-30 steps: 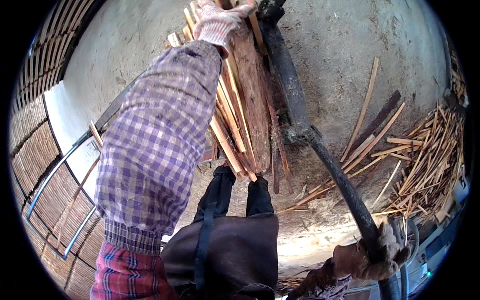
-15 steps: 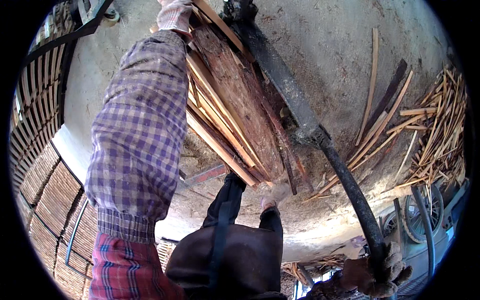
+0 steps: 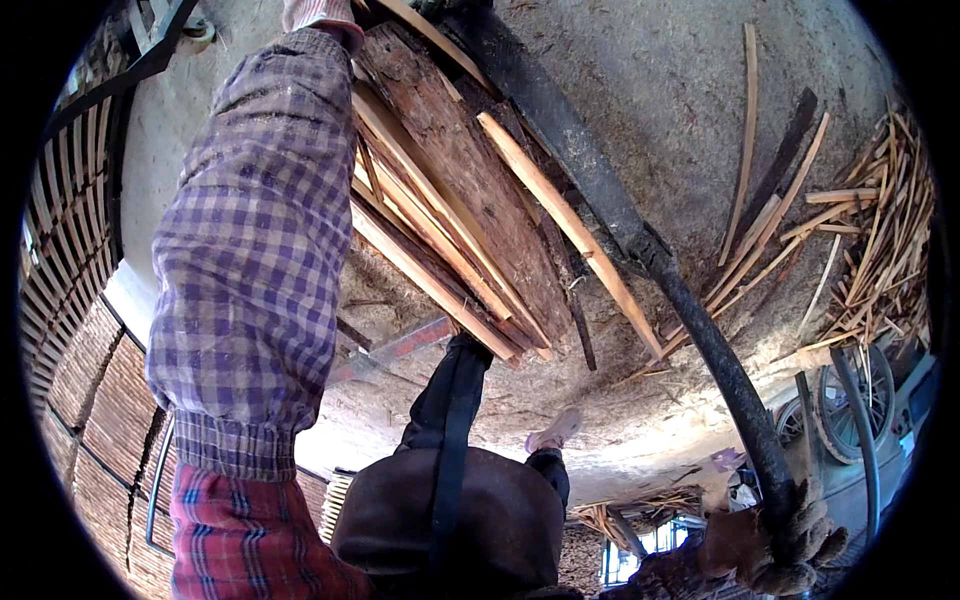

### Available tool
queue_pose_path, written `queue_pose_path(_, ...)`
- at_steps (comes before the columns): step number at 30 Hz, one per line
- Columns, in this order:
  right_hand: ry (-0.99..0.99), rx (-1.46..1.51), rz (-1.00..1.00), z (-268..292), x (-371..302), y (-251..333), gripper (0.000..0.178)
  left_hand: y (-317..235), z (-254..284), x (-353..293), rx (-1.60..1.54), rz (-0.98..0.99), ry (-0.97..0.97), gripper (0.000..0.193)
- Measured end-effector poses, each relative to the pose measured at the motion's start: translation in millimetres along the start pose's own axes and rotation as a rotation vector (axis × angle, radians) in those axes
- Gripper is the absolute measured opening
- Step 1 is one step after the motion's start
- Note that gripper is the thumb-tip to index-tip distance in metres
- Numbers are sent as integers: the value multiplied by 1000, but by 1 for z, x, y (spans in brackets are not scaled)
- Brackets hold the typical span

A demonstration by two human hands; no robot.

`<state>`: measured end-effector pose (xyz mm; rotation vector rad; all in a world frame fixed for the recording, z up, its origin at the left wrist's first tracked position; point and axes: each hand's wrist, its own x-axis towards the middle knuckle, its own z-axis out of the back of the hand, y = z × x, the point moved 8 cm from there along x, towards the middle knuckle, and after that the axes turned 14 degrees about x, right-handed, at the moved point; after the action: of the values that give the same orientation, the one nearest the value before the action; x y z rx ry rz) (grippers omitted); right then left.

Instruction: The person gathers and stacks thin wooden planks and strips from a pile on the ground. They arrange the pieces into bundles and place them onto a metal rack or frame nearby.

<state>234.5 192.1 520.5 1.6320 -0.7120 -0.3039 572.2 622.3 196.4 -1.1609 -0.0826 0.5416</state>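
L hand [image 3: 318, 12], in a pale glove, sits at the very top edge of the view, on the upper end of a bundle of wood slabs [image 3: 455, 190]. Most of the glove is cut off by the frame, so can't tell how the fingers lie – wrapped, spread or flat. Arm in a purple plaid sleeve [image 3: 255, 240] runs full length up to it, prob. to steady the far end of the stack so the strips don't slide apart.

R hand [image 3: 775, 550], in a worn knit glove, is low right w/ fingers curled tight round the near end of a long dark pole [image 3: 640, 240]. Pole runs diagonally up beside the bundle, touching its right edge; one pale strip lies across it. Gripping at the far end likely gives the most leverage.

Bundle: rough bark-faced slabs plus pale split strips, tilted, lower ends fanning out above the person's knees and shoe [image 3: 553, 432]. Below is dusty concrete floor [image 3: 660, 90]. Loose offcuts [image 3: 880, 220] lie heaped at right, well apart from the bundle; a wheel [image 3: 850, 400] stands near the R hand. Stacked slat panels [image 3: 90, 370] line the left side.
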Motion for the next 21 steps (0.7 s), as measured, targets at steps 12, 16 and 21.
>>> queue_pose_path(12,-25,144,-27,28,-12,5,58,-15,-6,15,1786,-767,60,24)
queue_pose_path(16,30,133,-71,48,-16,2,60,-26,-5,6,1917,-679,145,23)
queue_pose_path(21,117,-191,-79,41,-16,2,51,-74,17,-28,1829,-768,291,29)
